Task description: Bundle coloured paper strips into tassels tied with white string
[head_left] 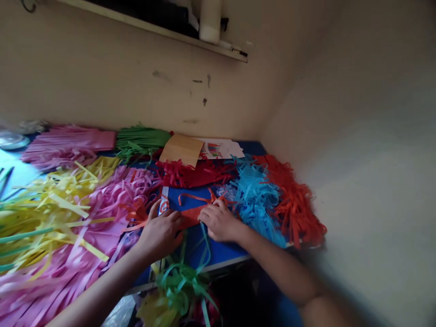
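A folded piece of orange fringed paper (pixel 191 216) lies on the blue table (pixel 197 254) between my two hands. My left hand (pixel 164 231) is closed over its left end, with fingers bent and loose orange strips sticking out beside them. At the right end, my right hand (pixel 220 221) has its fingers curled down on the paper. Orange strips spread out just behind that hand. A thin teal strip hangs below it, toward a green bunch of strips (pixel 182 284) at the table's front edge. My palms and the undersides of my fingers are hidden.
Pink (pixel 102 227), yellow (pixel 44 204) and green fringes (pixel 141 138) cover the left side. Red fringe (pixel 190 175), brown paper (pixel 182 149) and a printed sheet (pixel 221 149) lie behind. Blue (pixel 257 195) and orange-red fringes (pixel 293 200) lie right, near the wall. A shelf (pixel 153 32) hangs above.
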A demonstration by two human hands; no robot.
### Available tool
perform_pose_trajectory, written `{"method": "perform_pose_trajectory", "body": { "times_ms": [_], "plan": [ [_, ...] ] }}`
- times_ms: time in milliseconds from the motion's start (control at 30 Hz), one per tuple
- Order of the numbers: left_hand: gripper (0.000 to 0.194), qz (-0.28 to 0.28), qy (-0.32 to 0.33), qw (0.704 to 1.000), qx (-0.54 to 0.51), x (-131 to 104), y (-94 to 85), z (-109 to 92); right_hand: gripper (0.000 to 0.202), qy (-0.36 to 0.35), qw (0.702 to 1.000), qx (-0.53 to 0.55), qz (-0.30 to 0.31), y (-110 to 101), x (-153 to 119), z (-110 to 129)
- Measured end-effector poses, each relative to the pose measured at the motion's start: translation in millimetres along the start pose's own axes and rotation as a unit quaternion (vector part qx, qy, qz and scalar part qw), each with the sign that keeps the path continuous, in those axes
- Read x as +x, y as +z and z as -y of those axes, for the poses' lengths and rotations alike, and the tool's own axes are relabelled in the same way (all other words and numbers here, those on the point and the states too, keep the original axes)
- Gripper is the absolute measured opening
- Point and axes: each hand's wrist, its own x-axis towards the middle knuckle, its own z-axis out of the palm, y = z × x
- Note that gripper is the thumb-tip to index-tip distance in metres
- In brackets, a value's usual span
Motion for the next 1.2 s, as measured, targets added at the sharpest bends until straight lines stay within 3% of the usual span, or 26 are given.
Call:
{"method": "perform_pose_trajectory", "body": {
  "times_ms": [100, 233, 367, 433, 500, 733, 867, 1200],
  "plan": [
    [0.020, -0.019, 0.006, 1.000, 0.023, 1.5, 3.0, 4.8, 0.026, 0.050, 0.998, 0.027, -0.011, 13.2, 5.8, -15.3],
    [0.024, -0.061, -0.012, 0.997, 0.034, 3.6, 12.2, 11.2, 0.028, 0.117, 0.991, 0.042, -0.043, 11.8, 12.2, -17.2],
    [0.020, -0.089, -0.022, 0.995, 0.037, 3.3, 18.5, 16.4, 0.036, 0.069, 0.992, 0.059, -0.088, 7.5, 22.5, -2.3],
    [0.021, -0.099, -0.019, 0.994, 0.041, -1.4, 20.1, 19.6, 0.025, 0.037, 0.995, 0.061, -0.066, 10.9, 25.4, -0.8],
    [0.022, -0.106, -0.016, 0.994, 0.033, -9.1, 22.3, 24.1, 0.009, 0.053, 0.995, 0.072, -0.033, 16.6, 24.4, -5.7],
    [0.026, -0.096, -0.060, 0.993, -0.033, -19.3, 30.5, 36.6, 0.011, 0.164, 0.979, 0.119, -0.033, 24.0, 19.4, -20.2],
    [0.032, -0.104, -0.086, 0.990, -0.031, -10.7, 29.9, 33.1, 0.014, 0.191, 0.974, 0.118, -0.038, 25.6, 27.9, -20.5],
    [0.023, -0.101, -0.115, 0.988, -0.032, -11.3, 33.3, 31.1, 0.027, 0.225, 0.964, 0.126, -0.060, 32.3, 26.2, -24.6]
  ]
}}
